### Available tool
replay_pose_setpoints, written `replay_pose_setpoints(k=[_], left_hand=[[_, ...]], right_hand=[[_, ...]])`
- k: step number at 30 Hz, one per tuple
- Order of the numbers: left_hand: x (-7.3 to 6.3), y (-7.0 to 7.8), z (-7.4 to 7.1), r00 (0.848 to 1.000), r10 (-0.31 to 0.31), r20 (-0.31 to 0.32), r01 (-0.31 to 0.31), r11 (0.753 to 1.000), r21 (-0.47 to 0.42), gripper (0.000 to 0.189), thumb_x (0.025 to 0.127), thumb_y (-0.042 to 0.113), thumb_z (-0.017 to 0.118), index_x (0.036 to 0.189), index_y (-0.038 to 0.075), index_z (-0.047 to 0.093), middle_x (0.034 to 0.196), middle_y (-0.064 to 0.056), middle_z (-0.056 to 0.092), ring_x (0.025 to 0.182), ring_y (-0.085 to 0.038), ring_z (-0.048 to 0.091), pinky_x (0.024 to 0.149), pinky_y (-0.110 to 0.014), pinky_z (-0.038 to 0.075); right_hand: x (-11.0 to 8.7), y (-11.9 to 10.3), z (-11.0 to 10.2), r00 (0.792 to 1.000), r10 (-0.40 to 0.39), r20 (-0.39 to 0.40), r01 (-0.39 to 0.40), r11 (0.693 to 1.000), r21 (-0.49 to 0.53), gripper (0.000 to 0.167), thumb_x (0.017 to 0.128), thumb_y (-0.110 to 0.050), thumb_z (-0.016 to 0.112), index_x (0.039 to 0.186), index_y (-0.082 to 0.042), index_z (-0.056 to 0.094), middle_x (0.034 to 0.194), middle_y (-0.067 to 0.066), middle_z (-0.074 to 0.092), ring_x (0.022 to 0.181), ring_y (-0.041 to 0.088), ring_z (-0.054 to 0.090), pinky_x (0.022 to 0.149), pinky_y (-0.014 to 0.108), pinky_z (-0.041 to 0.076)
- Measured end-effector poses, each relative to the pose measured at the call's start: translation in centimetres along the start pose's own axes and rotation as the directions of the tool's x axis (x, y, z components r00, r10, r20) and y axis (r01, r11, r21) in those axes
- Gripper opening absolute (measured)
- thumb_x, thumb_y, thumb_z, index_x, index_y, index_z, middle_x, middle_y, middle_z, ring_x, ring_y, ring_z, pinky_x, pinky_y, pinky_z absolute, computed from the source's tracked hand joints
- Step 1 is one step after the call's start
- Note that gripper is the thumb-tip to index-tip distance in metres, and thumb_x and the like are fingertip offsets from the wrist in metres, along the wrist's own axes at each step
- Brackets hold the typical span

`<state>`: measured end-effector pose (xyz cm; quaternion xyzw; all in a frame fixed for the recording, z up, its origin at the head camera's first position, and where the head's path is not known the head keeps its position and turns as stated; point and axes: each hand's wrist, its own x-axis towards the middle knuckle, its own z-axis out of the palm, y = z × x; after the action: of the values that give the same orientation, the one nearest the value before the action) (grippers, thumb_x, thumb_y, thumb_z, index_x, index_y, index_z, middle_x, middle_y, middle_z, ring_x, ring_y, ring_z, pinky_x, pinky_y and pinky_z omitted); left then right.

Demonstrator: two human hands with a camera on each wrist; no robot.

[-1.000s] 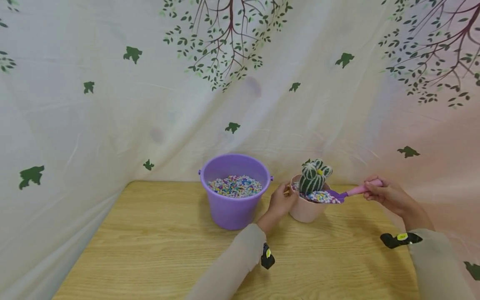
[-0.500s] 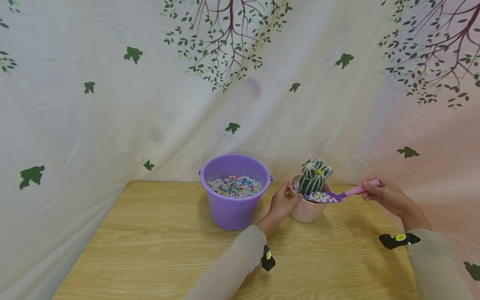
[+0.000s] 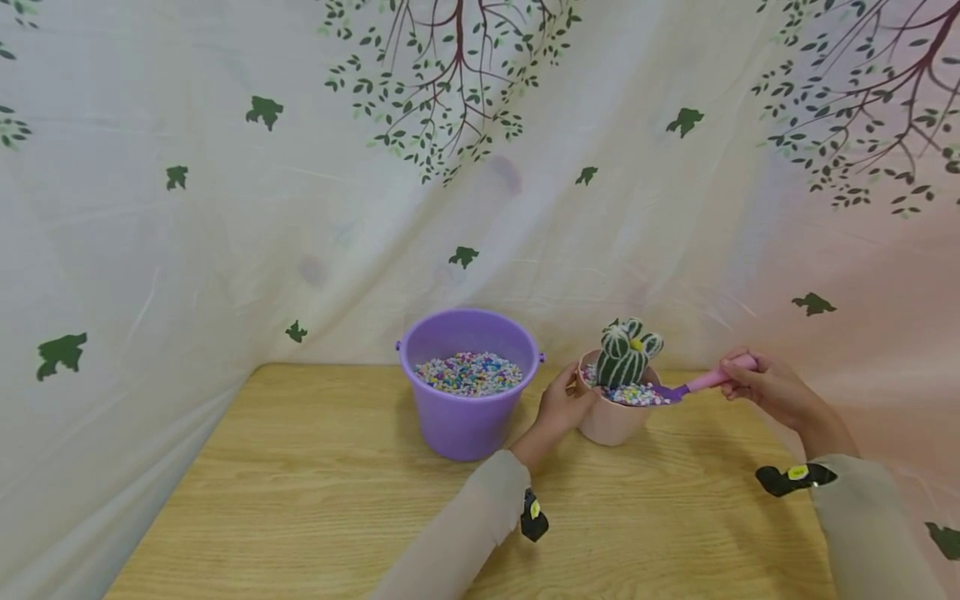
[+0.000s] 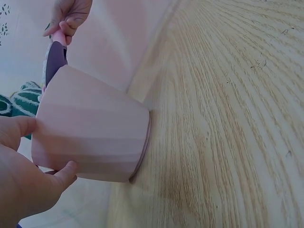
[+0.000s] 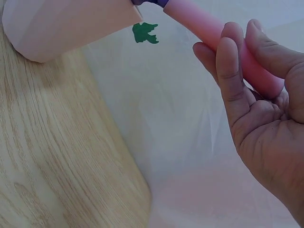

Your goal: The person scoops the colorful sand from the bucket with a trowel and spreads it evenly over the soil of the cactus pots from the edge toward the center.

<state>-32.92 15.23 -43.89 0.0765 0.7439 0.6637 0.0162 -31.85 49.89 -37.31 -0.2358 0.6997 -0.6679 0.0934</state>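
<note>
A pale pink flowerpot [image 3: 613, 423] stands on the table with a small knitted-looking cactus [image 3: 621, 369] in it. My left hand [image 3: 562, 407] holds the pot at its left side near the rim; in the left wrist view its fingers [image 4: 21, 127] touch the pot wall. With my right hand [image 3: 772, 390] I grip the pink handle of a toy trowel [image 5: 202, 23]. Its purple blade rests over the right front rim, carrying a heap of small multicoloured beads [image 3: 632, 395] beside the cactus. The cactus is mostly hidden in the left wrist view.
Left of the pot stands a purple bucket [image 3: 461, 427], partly filled with the same kind of beads. A wooden table [image 3: 300, 500] lies under everything. Behind it hangs a pale curtain [image 3: 360, 208] printed with leaves and branches.
The right hand and trowel have shifted slightly left, bringing the blade further over the pot. The left hand stays on the pot, nearly unmoved.
</note>
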Motion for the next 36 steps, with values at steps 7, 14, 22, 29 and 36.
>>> replay_pose_setpoints(k=[7,14,22,29,36], left_hand=[[0.05,-0.05,-0.09,1.0,-0.006,0.007,0.006,1.0,-0.007,0.068,0.091,0.025,0.072,0.153,0.015,0.048,0.152,-0.015,0.053,0.134,-0.033,0.058,0.112,-0.041,0.05],[-0.15,-0.01,-0.37,1.0,-0.001,0.025,0.001,1.0,-0.001,0.065,0.092,0.024,0.071,0.152,0.016,0.049,0.152,-0.014,0.053,0.134,-0.035,0.057,0.112,-0.044,0.05],[-0.03,-0.16,-0.35,1.0,0.01,0.006,-0.01,1.0,-0.001,0.063,0.091,0.024,0.072,0.15,0.017,0.052,0.149,-0.014,0.057,0.13,-0.034,0.06,0.11,-0.043,0.051],[-0.03,-0.14,-0.14,0.999,0.045,-0.027,-0.044,0.999,0.016,0.06,0.091,0.02,0.07,0.148,0.015,0.054,0.145,-0.015,0.06,0.127,-0.033,0.063,0.109,-0.041,0.052],[-0.29,0.18,0.26,0.999,0.02,-0.029,-0.019,1.0,0.024,0.064,0.092,0.025,0.071,0.152,0.018,0.05,0.149,-0.012,0.057,0.13,-0.035,0.06,0.111,-0.045,0.051]], right_hand=[[0.08,-0.23,0.5,0.997,-0.002,-0.083,-0.005,0.997,-0.083,0.025,0.107,0.002,0.039,0.113,-0.011,0.059,0.09,-0.002,0.076,0.076,0.006,0.07,0.07,0.02,0.061],[-0.01,-0.5,0.69,0.988,0.053,-0.144,-0.072,0.989,-0.13,0.019,0.107,-0.002,0.046,0.111,-0.013,0.061,0.089,-0.001,0.074,0.075,0.009,0.07,0.071,0.022,0.061],[0.2,-0.4,0.54,0.986,0.053,-0.16,-0.082,0.98,-0.18,0.019,0.107,-0.003,0.046,0.111,-0.014,0.061,0.088,-0.003,0.074,0.074,0.009,0.07,0.07,0.021,0.061],[0.38,-0.5,0.56,0.988,0.033,-0.149,-0.066,0.973,-0.223,0.02,0.107,-0.002,0.045,0.111,-0.013,0.061,0.086,-0.003,0.073,0.072,0.01,0.069,0.07,0.02,0.061],[0.48,-0.65,0.64,0.987,0.037,-0.155,-0.07,0.975,-0.213,0.018,0.107,-0.002,0.045,0.113,-0.009,0.06,0.086,-0.002,0.074,0.072,0.01,0.069,0.069,0.021,0.061]])
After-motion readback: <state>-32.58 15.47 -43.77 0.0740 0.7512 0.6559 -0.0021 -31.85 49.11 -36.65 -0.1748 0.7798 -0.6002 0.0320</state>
